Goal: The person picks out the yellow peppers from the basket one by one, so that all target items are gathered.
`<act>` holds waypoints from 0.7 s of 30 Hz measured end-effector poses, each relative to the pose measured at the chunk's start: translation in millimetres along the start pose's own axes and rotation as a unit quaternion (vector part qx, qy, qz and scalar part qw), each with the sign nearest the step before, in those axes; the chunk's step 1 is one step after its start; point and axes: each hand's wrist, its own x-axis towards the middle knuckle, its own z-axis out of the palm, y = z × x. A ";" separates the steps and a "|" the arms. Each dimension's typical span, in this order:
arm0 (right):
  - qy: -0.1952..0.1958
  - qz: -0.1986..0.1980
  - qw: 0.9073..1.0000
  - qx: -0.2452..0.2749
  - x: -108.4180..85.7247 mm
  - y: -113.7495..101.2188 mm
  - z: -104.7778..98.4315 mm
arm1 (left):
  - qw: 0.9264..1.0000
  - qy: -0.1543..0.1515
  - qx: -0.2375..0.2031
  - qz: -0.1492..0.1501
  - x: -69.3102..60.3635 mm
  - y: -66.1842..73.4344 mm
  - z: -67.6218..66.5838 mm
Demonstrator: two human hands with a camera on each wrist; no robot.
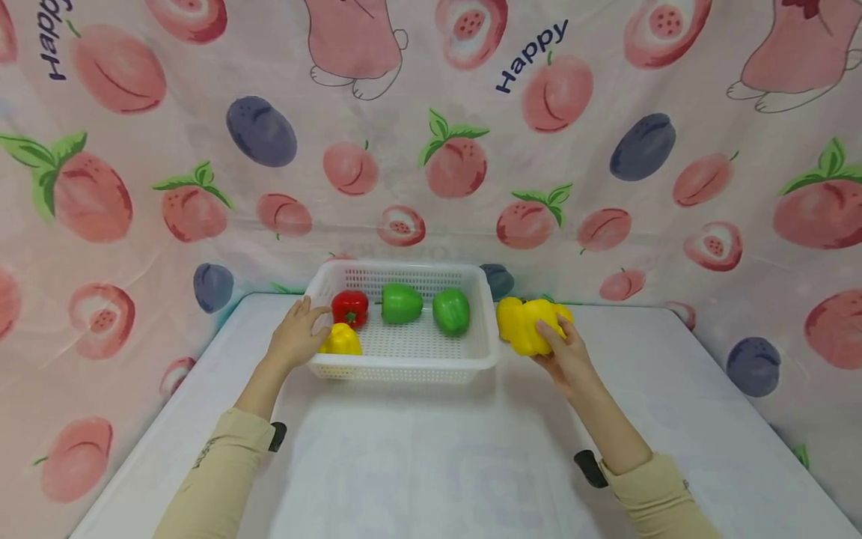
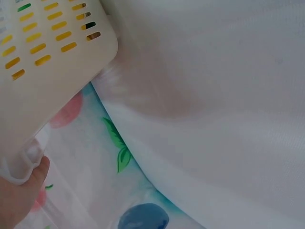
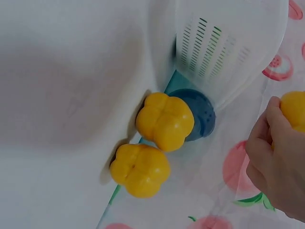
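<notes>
A white perforated plastic basket stands near the table's back edge. Inside it lie a red bell pepper, two green bell peppers and a yellow bell pepper. My left hand grips the basket's left rim; its thumb shows against the rim in the left wrist view. To the right of the basket, my right hand holds another yellow bell pepper above the table. Two more yellow bell peppers rest on the table beyond it, partly hidden in the head view.
The table has a white cover. Behind and beside it hangs a cloth printed with peaches and plums. The loose yellow peppers sit close to the back edge, beside the basket's right wall.
</notes>
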 end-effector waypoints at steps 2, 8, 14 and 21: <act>-0.002 0.004 1.000 -0.010 0.2 0.0 -2.0 | 1.000 0.001 -0.002 -0.001 -0.5 -0.7 0.3; -0.016 -0.004 0.998 -0.066 1.2 1.2 -8.5 | 1.000 -0.001 -0.009 -0.003 -1.4 -1.1 0.9; -0.019 -0.023 0.992 -0.126 3.2 2.1 -12.3 | 1.000 0.000 -0.009 -0.001 -2.6 -0.8 0.8; 0.013 -0.026 0.983 -0.181 9.8 3.1 -18.6 | 1.000 0.001 -0.015 -0.001 -2.0 0.1 -0.3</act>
